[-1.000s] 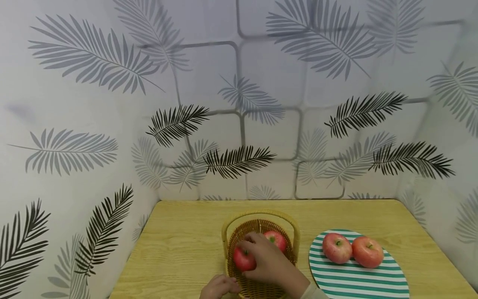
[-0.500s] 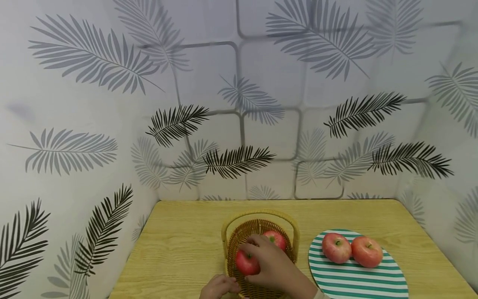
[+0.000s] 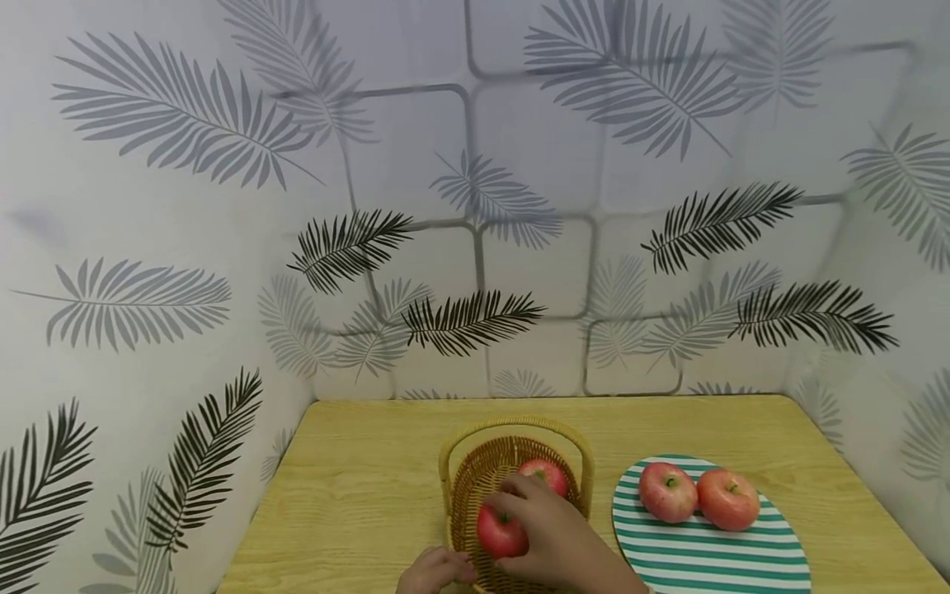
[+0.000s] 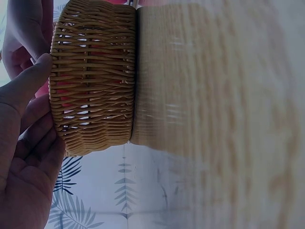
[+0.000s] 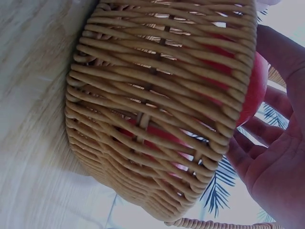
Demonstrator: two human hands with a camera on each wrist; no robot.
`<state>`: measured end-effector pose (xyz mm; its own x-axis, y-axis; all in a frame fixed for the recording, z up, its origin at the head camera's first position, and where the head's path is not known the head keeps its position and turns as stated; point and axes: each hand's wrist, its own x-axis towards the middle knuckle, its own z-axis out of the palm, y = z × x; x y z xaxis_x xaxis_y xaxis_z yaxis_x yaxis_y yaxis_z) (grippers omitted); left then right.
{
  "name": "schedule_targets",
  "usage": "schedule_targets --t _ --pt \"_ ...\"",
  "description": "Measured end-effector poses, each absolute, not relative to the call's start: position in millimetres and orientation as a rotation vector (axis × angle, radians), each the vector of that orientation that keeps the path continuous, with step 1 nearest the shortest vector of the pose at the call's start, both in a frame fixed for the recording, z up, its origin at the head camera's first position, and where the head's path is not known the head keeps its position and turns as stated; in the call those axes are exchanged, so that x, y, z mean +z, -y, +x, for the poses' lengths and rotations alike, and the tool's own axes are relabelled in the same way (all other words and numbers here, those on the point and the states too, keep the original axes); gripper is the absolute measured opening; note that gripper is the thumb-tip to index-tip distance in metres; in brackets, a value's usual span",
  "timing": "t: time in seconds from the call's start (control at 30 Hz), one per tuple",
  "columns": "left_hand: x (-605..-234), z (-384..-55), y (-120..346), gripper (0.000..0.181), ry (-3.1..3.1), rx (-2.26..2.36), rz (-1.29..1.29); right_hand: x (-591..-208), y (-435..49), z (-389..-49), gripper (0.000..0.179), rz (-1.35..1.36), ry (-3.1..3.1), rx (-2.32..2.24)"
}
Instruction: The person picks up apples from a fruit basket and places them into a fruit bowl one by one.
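Note:
A wicker basket (image 3: 475, 474) with an arched handle stands on the table. Inside its mouth, my right hand (image 3: 555, 532) grips a red apple (image 3: 500, 533), thumb on the near side and fingers over the far side. Behind that hand a second red apple (image 3: 545, 475) lies in the basket, partly covered. At the basket's near left edge, my left hand (image 3: 436, 570) holds the rim; the left wrist view has its thumb and fingers against the woven wall (image 4: 95, 81). Through the weave (image 5: 157, 86) in the right wrist view, red shows lower down, while the gripped apple (image 5: 259, 88) bulges above the rim.
Right of the basket lies an oval mat or plate (image 3: 712, 569) with green and white stripes, bearing two apples, one (image 3: 668, 492) touching the other (image 3: 728, 500). Leaf-patterned walls (image 3: 534, 355) enclose the wooden table (image 3: 356, 478) at the back and sides.
My right hand and the apple in it have shifted slightly to the right and nearer within the basket. The left hand stays at the rim.

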<state>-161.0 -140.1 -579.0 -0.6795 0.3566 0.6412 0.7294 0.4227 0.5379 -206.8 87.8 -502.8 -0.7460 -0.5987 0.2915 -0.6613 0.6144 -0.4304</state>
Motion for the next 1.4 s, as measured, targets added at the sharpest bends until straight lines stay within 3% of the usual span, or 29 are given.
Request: schedule_targets --t 0.4,1.17,1.4 --pt "-583 -161 140 0.011 2.252 -1.194 -0.883 -513 -99 -202 0.060 1.084 2.631 0.850" --pt "-587 -164 142 0.009 2.253 -1.162 -0.912 -497 -123 -196 0.060 0.942 2.676 0.819" --pt "-576 -155 136 0.005 2.328 -1.229 -0.790 -496 -127 -192 0.060 0.932 2.676 0.831"
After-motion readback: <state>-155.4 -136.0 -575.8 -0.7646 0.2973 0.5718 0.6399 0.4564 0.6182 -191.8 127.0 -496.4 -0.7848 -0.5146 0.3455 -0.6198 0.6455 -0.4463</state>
